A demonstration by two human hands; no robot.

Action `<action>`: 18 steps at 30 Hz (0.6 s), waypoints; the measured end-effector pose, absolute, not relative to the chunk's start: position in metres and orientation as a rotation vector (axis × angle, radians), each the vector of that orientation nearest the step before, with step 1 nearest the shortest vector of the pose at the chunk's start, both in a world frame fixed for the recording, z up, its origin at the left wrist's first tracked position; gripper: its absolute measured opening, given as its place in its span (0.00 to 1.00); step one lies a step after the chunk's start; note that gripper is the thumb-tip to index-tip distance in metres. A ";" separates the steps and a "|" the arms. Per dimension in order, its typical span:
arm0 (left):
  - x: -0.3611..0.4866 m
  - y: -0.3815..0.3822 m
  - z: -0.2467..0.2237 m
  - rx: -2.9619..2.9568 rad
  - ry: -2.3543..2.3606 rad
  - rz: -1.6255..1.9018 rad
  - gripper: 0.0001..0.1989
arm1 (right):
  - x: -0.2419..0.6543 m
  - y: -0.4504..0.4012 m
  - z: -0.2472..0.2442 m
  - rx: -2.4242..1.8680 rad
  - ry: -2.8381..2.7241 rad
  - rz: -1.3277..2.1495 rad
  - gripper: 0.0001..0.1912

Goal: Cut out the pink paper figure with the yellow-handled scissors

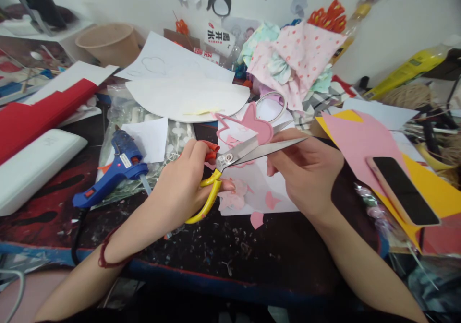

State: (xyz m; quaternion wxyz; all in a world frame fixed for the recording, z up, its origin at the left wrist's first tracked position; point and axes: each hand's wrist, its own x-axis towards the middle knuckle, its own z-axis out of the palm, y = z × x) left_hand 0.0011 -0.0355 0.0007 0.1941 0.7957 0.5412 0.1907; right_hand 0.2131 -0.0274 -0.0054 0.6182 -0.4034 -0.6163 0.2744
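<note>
Here's my left hand (182,176) wrapped round the handles of the scissors (229,158), which sit over the middle of the table (291,251), blades parted and pointing across to my right hand (311,172), likely so I can work the edges from the grip. My right fingers curl in beside the blade tips; whether they pinch anything, I can't tell. My hands are apart, forearms angling inward. Beneath, white paper (286,204) carries pink scraps (272,200), perhaps there to catch them, and a pink cutout (265,130) lies just beyond the blades.
</note>
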 end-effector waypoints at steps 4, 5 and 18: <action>0.001 -0.035 0.000 2.243 1.524 0.542 0.22 | 0.213 -0.028 -0.007 -0.922 -1.393 0.650 0.05; 0.001 -0.035 -0.001 2.245 1.525 0.543 0.22 | 0.213 -0.028 -0.008 -0.919 -1.387 0.656 0.05; 0.002 -0.035 -0.001 2.209 1.529 0.524 0.18 | 0.211 -0.026 -0.010 -0.903 -1.356 0.691 0.06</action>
